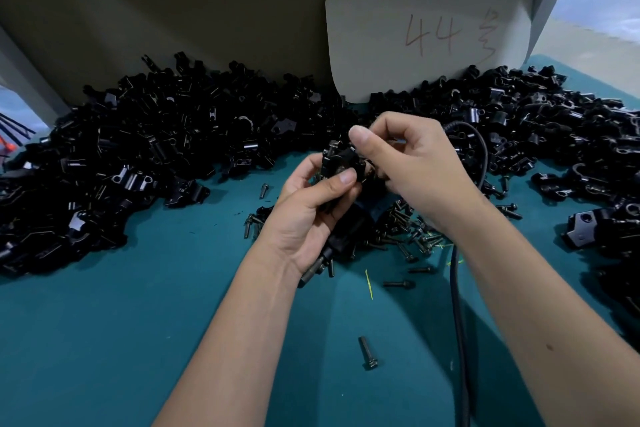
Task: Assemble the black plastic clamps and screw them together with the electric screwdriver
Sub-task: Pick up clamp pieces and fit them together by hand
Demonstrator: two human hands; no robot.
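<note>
Holding a black clamp (341,163) between both hands above the teal table (138,340).

Left hand (311,215) grips the clamp from 7 o'clock, its thumb pressed on the front face; right hand (412,163) pinches the clamp's top edge from 3 o'clock, fingers curled. Loose clamp parts (145,146) are heaped from 9 through 12 to 3 o'clock. Scattered screws (405,236) lie just beneath the hands, one lone screw (367,354) at 6 o'clock. A black cable (459,322) runs under the right forearm. A pale card (429,28) stands at 1 o'clock.
</note>
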